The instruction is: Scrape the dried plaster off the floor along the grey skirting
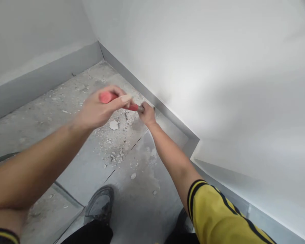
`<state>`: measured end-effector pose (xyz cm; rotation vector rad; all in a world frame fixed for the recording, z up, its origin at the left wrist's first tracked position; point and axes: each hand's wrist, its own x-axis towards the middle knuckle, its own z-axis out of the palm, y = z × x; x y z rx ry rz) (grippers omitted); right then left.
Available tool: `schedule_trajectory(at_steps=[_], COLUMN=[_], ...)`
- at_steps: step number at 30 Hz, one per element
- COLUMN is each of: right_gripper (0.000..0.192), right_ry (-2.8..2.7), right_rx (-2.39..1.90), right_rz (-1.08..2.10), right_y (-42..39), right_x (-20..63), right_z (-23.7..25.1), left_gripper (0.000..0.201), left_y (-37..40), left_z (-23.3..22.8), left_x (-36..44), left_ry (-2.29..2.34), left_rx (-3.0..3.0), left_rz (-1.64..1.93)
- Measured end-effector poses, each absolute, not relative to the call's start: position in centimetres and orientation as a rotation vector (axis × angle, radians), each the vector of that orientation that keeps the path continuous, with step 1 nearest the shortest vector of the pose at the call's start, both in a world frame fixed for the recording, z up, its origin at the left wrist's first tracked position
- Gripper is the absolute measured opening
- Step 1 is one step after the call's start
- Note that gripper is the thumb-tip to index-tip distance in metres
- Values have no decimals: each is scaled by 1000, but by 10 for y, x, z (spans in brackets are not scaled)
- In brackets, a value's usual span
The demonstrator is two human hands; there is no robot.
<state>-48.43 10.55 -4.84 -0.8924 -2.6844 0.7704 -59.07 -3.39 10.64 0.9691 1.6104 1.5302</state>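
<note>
Red rounded handle (106, 97), left grip (100, 107) curled around it, right grip (148, 114) around grey shaft (141, 109); flaky chips (114, 125)

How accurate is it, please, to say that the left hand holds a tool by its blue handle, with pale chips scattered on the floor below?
Not quite: the handle is red, not blue, as the head view shows. The left hand does hold the tool by it, and pale chips do lie scattered on the floor below.
</note>
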Motion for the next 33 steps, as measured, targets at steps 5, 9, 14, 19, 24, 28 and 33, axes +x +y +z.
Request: schedule_trajectory(at_steps=[5, 9, 14, 19, 24, 28, 33], right_gripper=[14, 16, 11, 13, 10, 20, 25], right_ry=[-2799, -2666, -2538, -2601, -2594, -2630, -2121], right_rx=[-371, -671, -700, -401, -315, -506, -1454], right_rz=[879, 801, 1037, 1271, 1128, 927, 1667], right_y=[98, 107, 43, -49, -18, 12, -6], right_x=[-472, -423, -396, -379, -356, -330, -299], right_z=[-29, -35, -45, -34, -18, -14, -16], left_gripper=[13, 14, 24, 22, 31, 38, 36], left_y=[-83, -66, -81, -144, -155, -145, -143], left_z=[118, 99, 108, 149, 149, 132, 111], left_x=[-571, -552, -522, -492, -461, -430, -393], left_ry=[1361, 1370, 1171, 1090, 1123, 1214, 1224], left_rx=[1339, 1381, 1775, 1970, 1970, 1913, 1904], left_rz=[1331, 1373, 1303, 1203, 1200, 1066, 977])
